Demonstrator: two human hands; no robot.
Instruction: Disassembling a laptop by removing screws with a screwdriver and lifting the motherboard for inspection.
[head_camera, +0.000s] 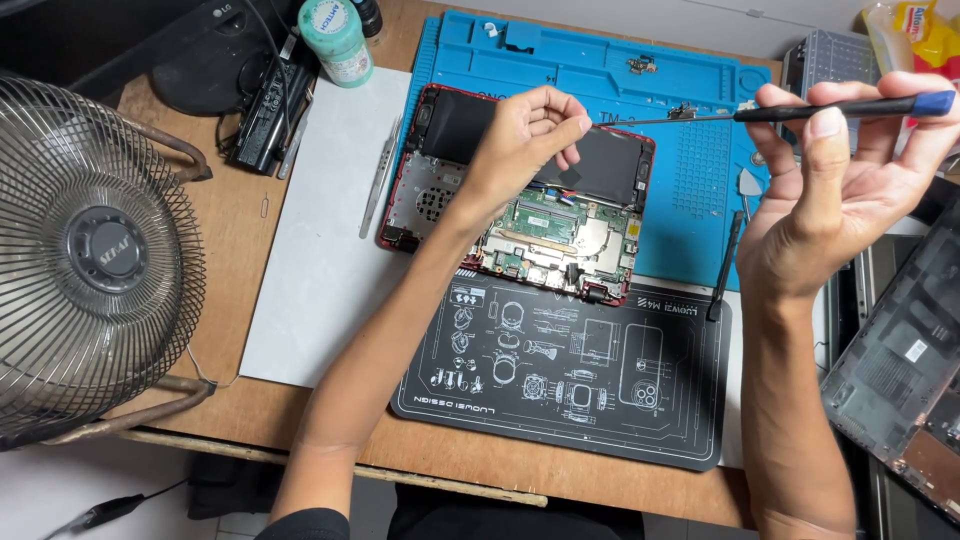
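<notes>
two hands over an opened laptop

the left hand hovers above the opened laptop, its thumb and forefinger pinched together at the tip of the screwdriver; whether anything sits between those fingertips is too small to tell. the right hand, at about 3 o'clock from the left, is closed around the screwdriver's black and blue handle, holding it level with the thin shaft pointing toward 9 o'clock. the laptop lies with its back cover off, circuit board and dark battery showing, partly on a blue work mat and partly on a black printed mat at 6 o'clock. a black pry stick rests at the blue mat's right edge. tweezers lie on a white sheet at 9 o'clock of the laptop. a wire-caged fan stands further out that way.
</notes>
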